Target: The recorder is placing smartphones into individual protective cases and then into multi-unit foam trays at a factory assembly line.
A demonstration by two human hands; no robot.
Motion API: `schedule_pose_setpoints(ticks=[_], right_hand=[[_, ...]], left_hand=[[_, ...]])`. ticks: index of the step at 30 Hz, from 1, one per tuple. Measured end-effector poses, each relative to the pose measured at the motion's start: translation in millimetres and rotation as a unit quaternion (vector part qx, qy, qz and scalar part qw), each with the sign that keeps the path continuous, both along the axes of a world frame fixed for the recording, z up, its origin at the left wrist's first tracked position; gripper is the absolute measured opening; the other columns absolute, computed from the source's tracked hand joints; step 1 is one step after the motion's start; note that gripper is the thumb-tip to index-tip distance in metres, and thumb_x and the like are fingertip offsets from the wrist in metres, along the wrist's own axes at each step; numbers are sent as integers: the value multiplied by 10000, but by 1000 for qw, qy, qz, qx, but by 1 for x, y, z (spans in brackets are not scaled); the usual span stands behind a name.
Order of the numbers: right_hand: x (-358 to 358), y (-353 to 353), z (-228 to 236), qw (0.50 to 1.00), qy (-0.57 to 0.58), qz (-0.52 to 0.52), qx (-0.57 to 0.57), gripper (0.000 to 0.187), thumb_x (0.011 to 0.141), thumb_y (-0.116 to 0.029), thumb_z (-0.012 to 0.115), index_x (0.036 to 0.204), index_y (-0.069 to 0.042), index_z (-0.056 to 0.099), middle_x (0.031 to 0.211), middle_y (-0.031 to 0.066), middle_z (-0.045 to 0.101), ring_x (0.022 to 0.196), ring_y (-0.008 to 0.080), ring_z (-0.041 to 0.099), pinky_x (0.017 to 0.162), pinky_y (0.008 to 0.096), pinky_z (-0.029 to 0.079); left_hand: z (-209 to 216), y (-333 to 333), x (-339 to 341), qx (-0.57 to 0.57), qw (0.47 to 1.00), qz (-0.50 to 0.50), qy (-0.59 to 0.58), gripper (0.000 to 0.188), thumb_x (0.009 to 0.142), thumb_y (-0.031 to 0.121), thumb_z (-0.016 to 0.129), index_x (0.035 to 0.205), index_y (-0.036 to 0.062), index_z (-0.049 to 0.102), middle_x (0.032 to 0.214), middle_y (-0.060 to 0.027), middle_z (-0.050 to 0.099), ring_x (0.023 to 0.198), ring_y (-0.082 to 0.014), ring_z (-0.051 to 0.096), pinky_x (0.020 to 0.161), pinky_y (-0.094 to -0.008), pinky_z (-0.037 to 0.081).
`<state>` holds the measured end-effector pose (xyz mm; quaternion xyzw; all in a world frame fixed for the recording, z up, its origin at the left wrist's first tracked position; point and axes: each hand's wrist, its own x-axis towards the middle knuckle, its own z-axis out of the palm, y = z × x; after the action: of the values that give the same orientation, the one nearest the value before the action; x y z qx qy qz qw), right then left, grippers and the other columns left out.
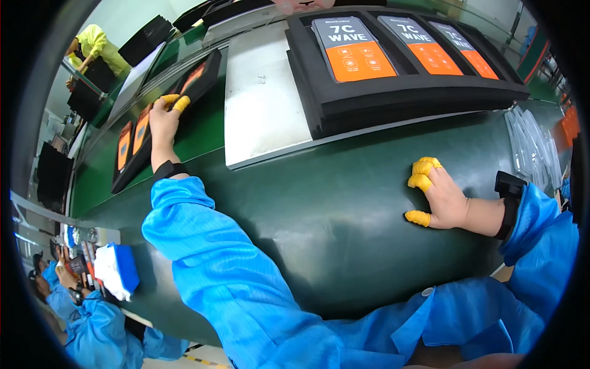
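Observation:
My left hand (165, 126), with yellow finger cots on its fingertips, reaches to a long black foam tray (132, 169) on the left. Its fingers are bent together over a slot of that tray; what lies under them, if anything, is hidden. Flat devices with orange faces (141, 128) sit in slots on either side. My right hand (445, 200) is above the dark green worktop (344, 209), thumb apart from the bent fingers and holding nothing. It also wears yellow finger cots.
A stack of black foam trays (393, 101) holding three grey-and-orange flat devices (359, 58) rests on a white board (261, 104). Clear plastic pieces (531, 147) lie at far right. A blue box (128, 270) stands at left, near a blue-sleeved co-worker. Another person in yellow (98, 49) works at upper left.

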<state>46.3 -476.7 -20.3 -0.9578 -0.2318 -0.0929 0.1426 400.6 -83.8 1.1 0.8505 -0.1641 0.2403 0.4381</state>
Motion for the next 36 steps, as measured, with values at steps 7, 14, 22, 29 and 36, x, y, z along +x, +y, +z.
schedule_pose_setpoints(ticks=[7,14,22,29,36], right_hand=[[1,1,-4,1000,-20,-12,-7,498,674,-359,636,963,8,465,979,180,432,966,343,405,859,403,333],[-2,3,-6,999,-20,-13,47,457,699,-362,608,926,21,503,988,171,443,981,320,400,862,379,334],[1,2,-12,996,-44,-26,77,420,729,-336,577,947,20,529,1022,167,452,1001,294,408,870,363,336],[7,4,-10,992,-33,-21,123,348,728,-287,587,914,5,548,971,135,469,973,283,423,863,359,342],[-4,3,-11,977,-122,65,161,311,689,-177,625,950,-45,520,998,131,482,957,308,451,819,375,376]], left_hand=[[-12,-20,-49,40,983,7,179,261,640,101,731,841,3,597,742,-21,572,663,-100,499,609,-234,408],[16,17,-123,115,956,-80,258,303,602,76,750,861,14,603,745,-8,586,686,-91,520,621,-241,434],[26,13,-283,80,955,-160,237,406,502,11,773,871,21,605,844,-8,571,796,-109,525,731,-234,419],[6,-6,-338,-59,967,-141,204,385,502,-35,744,848,14,583,827,-6,558,773,-111,517,708,-236,422],[-1,-19,-344,66,961,-159,215,284,541,30,750,752,20,560,790,-18,540,752,-132,511,686,-249,418]])
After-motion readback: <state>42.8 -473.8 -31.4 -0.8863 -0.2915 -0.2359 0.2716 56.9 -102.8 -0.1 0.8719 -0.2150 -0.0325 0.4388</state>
